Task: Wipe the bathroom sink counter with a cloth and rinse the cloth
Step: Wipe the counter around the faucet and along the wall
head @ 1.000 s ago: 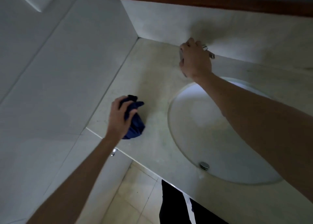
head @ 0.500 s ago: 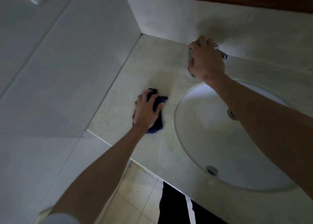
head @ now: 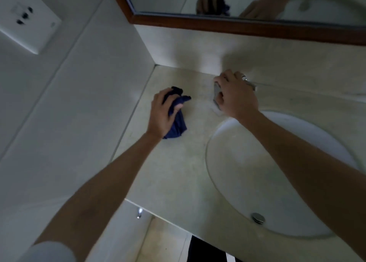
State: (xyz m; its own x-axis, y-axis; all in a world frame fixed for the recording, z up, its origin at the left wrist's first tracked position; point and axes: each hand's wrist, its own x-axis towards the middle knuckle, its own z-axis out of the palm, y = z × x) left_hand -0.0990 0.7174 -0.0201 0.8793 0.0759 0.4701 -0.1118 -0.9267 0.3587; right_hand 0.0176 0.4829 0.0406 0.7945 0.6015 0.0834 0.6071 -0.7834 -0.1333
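Observation:
A dark blue cloth lies bunched on the pale stone counter, left of the basin. My left hand grips the cloth and holds it against the counter near the back left corner. My right hand curls round a chrome tap at the back edge of the counter, and most of the tap is hidden under it. The white oval sink sits to the right, partly covered by my right forearm.
A metal fitting shows at the sink's near rim. A wood-framed mirror hangs above the backsplash. Tiled wall on the left carries a white socket plate. The counter's front edge runs low, with floor tiles beneath.
My left hand has slid the cloth along the counter, away from the front edge toward the back left corner. My right hand has stayed on the tap.

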